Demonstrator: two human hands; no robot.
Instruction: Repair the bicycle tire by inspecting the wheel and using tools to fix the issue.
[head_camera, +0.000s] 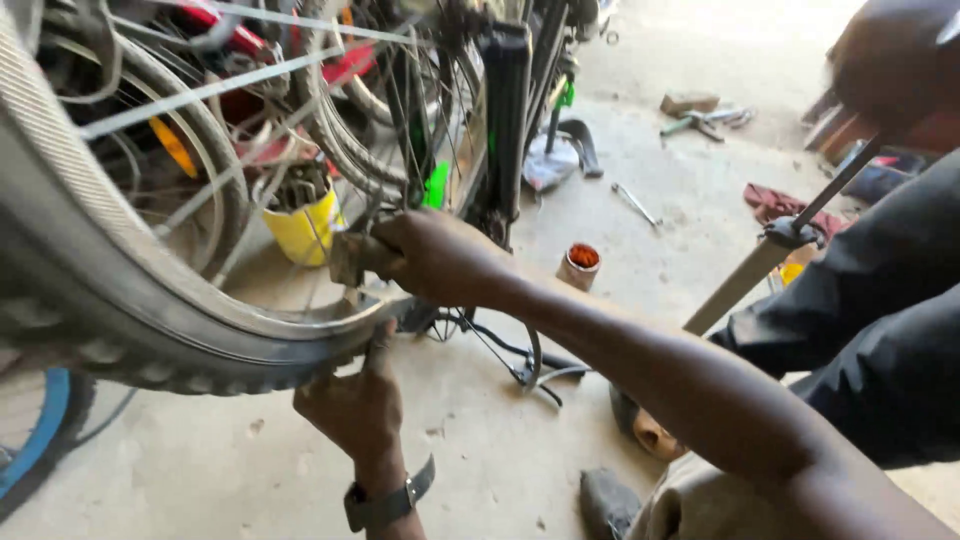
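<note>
A bicycle wheel with a knobby black tyre (150, 345) and silver rim (290, 320) fills the left side. My left hand (355, 405), with a dark watch on the wrist, grips the tyre's lower edge from below, thumb pressed up against the rubber. My right hand (435, 260) reaches in from the lower right. It is closed around a small grey metal tool (345, 258) held at the rim, just above the left hand. The tool's working end is hidden behind the spokes.
A yellow tub of tools (300, 228), a small can with orange contents (581, 265), a wrench (635, 203) and a red rag (780, 205) lie on the concrete floor. Another person in dark sleeves (880, 300) holds a long rod (750, 275) at right. More bicycles stand behind.
</note>
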